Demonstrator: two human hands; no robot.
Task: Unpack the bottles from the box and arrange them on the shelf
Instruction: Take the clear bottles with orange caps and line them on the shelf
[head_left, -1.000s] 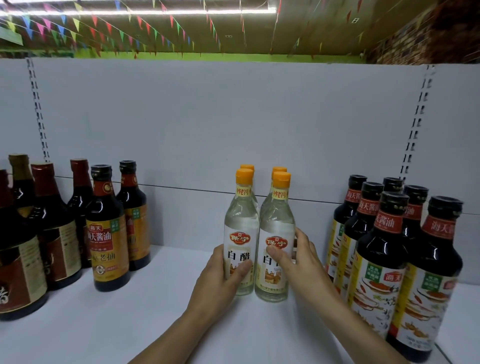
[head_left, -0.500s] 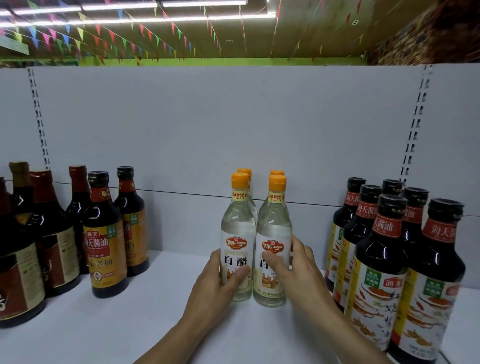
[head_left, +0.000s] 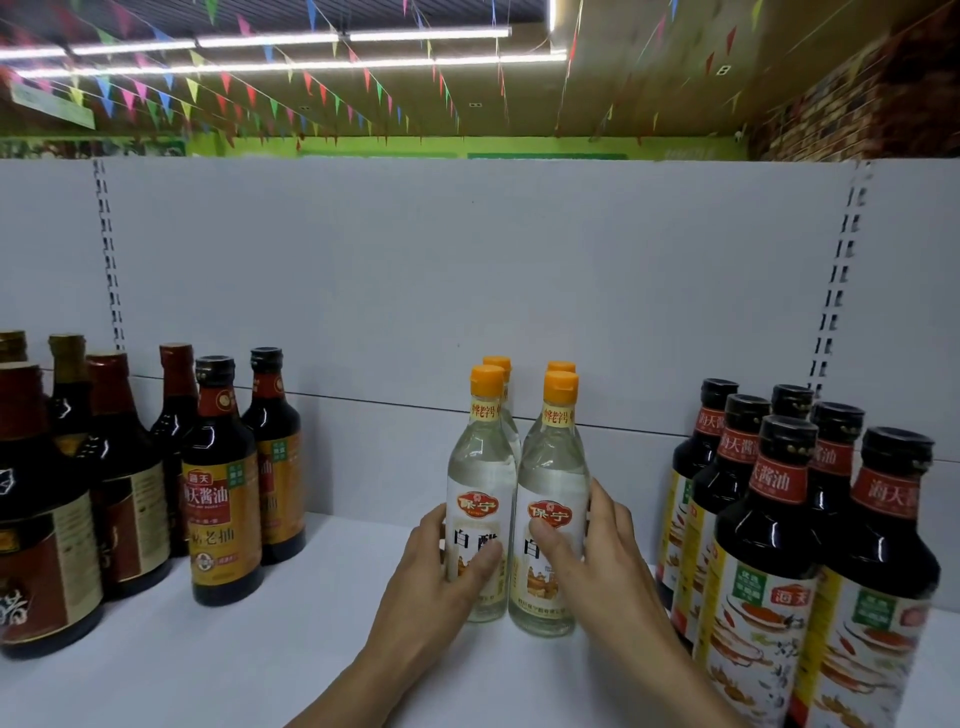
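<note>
- The left hand (head_left: 441, 571) is curled round the left front bottle (head_left: 480, 467), with the thumb laid across its front.
- The right hand (head_left: 602, 566) is wrapped likewise round the right front bottle (head_left: 551, 467).
- Both bare forearms are stretched forward.

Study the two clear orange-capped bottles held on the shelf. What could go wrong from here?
1. The left hand and right hand grip the front bottles low down; tall and narrow, these could tip on release.
2. The rear bottles stand close behind; pushing back may knock them.
3. The dark bottles crowd the right hand; pulling back might bump them.
</note>
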